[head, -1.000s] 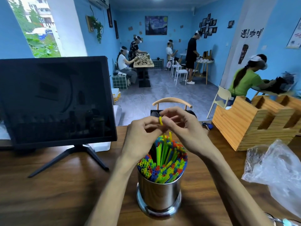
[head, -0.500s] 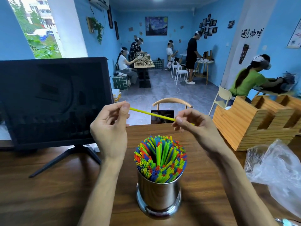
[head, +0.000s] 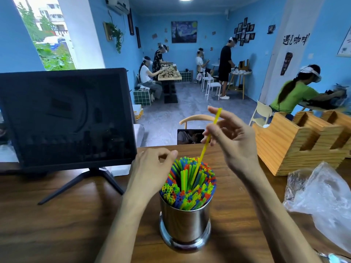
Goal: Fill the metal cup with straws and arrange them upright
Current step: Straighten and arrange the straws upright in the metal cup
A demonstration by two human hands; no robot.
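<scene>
The right hand (head: 234, 141) pinches the yellow straw (head: 207, 138) steeply tilted, its lower tip entering the packed straws (head: 188, 184) in the metal cup (head: 185, 223) directly below, while the left hand (head: 152, 170) hovers loosely curled, empty, beside the rim

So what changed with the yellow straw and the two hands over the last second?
The left hand let go of the thin yellow plastic straw and dropped beside the shiny metal cup. The right hand kept its pinch and swung the straw from near level to steeply tilted, lower end down among the packed coloured straws. Cup, black monitor and clear plastic bag stayed put.
</scene>
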